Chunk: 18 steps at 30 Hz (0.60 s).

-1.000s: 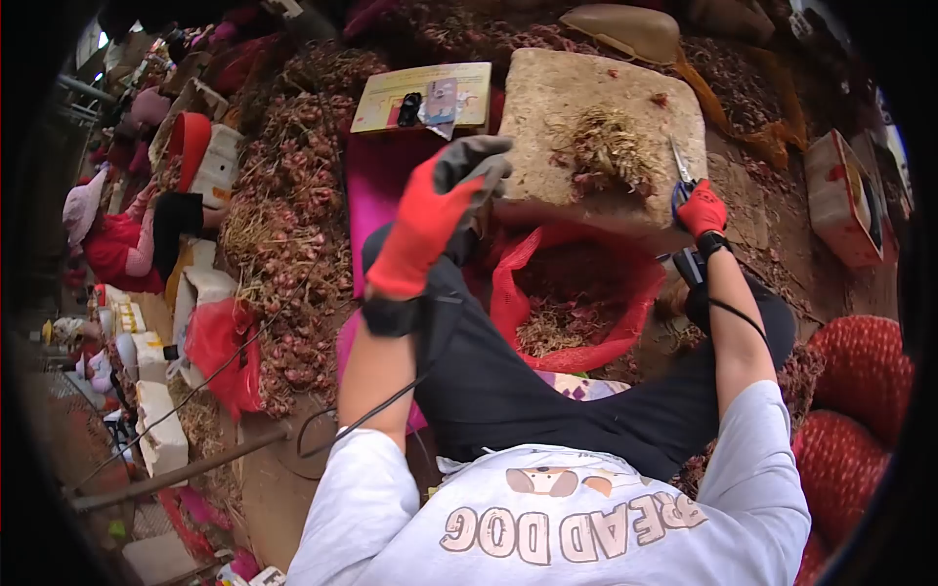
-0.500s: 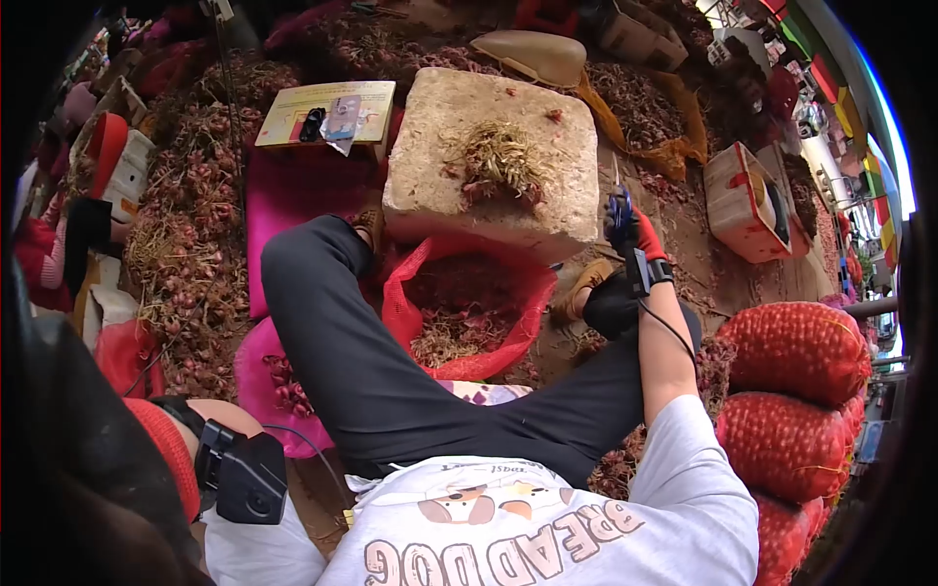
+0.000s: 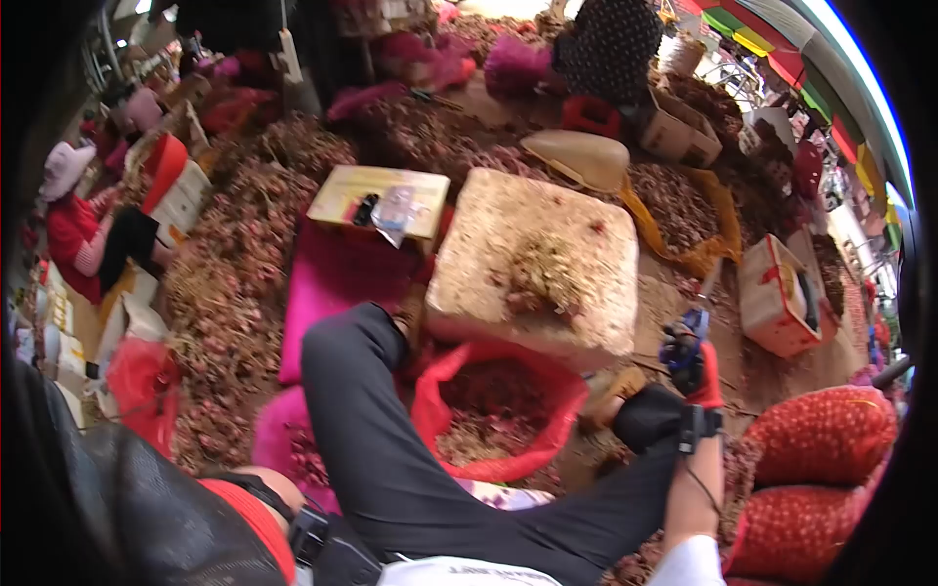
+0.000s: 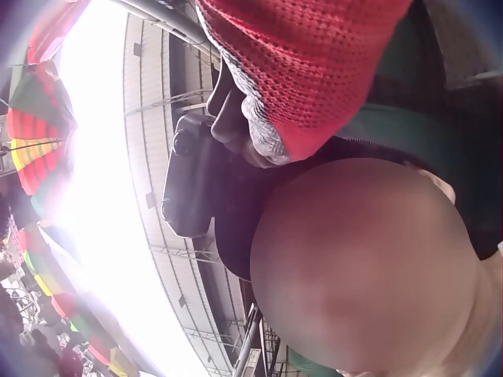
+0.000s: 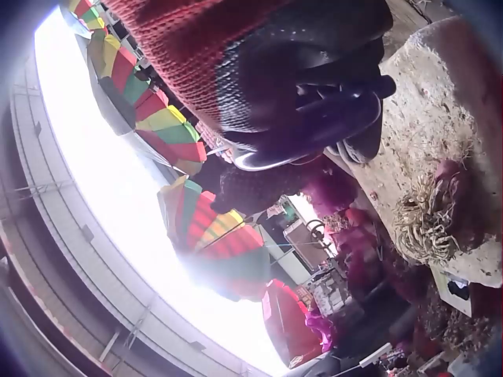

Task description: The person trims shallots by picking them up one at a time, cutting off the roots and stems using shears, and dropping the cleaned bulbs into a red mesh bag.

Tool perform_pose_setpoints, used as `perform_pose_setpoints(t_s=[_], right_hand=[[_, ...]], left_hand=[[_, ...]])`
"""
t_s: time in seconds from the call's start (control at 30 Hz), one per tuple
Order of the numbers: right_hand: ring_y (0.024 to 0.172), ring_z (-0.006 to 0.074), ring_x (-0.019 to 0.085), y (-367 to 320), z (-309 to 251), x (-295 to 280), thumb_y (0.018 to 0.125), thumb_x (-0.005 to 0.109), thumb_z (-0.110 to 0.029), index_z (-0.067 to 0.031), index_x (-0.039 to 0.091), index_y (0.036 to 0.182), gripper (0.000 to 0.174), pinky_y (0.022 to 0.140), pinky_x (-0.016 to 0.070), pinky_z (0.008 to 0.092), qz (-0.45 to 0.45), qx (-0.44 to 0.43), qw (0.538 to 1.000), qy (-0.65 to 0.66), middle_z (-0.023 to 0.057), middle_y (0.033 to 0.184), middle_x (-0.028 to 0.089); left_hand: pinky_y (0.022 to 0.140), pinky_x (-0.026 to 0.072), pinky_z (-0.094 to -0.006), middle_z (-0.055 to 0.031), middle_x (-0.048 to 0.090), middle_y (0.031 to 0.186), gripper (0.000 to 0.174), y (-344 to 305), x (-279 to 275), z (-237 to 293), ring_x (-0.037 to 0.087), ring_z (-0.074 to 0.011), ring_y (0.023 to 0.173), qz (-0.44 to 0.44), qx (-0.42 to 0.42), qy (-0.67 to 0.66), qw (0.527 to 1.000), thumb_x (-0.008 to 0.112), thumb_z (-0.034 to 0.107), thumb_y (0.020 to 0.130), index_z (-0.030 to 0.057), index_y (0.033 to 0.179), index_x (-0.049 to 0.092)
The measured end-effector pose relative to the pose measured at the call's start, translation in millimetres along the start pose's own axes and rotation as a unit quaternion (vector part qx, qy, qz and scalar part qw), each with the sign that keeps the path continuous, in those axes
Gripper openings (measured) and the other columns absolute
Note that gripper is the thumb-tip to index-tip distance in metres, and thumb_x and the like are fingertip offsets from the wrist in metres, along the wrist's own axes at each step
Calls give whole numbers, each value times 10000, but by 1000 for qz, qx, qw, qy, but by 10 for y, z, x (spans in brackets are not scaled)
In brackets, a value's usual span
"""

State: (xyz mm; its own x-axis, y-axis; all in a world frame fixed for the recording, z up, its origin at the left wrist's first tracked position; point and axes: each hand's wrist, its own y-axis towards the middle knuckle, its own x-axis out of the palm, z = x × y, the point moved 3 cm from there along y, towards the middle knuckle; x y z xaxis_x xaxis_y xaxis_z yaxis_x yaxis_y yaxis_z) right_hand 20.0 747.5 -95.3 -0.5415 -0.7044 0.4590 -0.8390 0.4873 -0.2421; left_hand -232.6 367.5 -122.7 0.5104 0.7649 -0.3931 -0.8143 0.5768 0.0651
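Observation:
In the head view, my left hand (image 3: 181,508), in a red and grey glove, looms large and blurred at the lower left. The left wrist view shows its gloved fingers (image 4: 228,118) hooked at the edge of the black head camera (image 4: 192,177). My right hand (image 3: 707,376), gloved alike, grips a pair of scissors (image 3: 687,337) with blue handles, right of the foam block (image 3: 489,225); the blades point away from me. On that block lies a bunch of shallots (image 3: 552,278) with dry stalks. A red mesh bag (image 3: 428,405) holding shallots and trimmings stands open between my legs.
A cardboard box (image 3: 332,195) bearing small items stands left of the block. Heaps of shallots (image 3: 234,254) spread farther left, near a seated person (image 3: 78,234). Full red sacks (image 3: 821,435) are stacked at my right, below a white foam box (image 3: 767,303).
My left hand has risen from beside the block to my head. The head view has shifted and tilted up. The right hand, still gripping the scissors, has drawn away from the block's edge.

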Motion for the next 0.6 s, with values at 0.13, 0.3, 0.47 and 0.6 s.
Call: perform_pose_setpoints(t_s=[0.13,0.3,0.47,0.6], right_hand=[[564,74,491,-74,146,140,910,587,-322,-33,518,1088,346,449,392,198,15,23,999,39,-8,745,535],[554,69,461,-6,302,400,839,584,-577,29,496,1152,687,492,365,215,-32,77,996,-20,-33,711,497],[612,29,477,21,297,649,877,621,-346,-14,571,1079,391,567,418,199,-134,20,962,-238,-49,756,521],[647,31,508,138,400,1135,833,669,-255,-42,643,979,260,560,409,188,-155,67,928,-331,-21,790,601]], left_hand=[[646,430,-246,8,619,842,224,117,-38,-21,556,-82,735,39,-13,4,999,639,182,856,48,1032,606],[622,426,-254,16,617,817,207,59,-541,1051,552,-83,713,171,103,-65,978,642,199,857,58,1006,615],[598,423,-261,24,616,791,193,76,-504,1723,548,-84,691,241,133,-145,950,645,216,858,68,980,623],[762,485,-290,-91,633,976,379,762,918,-255,595,-157,882,16,33,-107,994,725,232,783,31,1074,587]])
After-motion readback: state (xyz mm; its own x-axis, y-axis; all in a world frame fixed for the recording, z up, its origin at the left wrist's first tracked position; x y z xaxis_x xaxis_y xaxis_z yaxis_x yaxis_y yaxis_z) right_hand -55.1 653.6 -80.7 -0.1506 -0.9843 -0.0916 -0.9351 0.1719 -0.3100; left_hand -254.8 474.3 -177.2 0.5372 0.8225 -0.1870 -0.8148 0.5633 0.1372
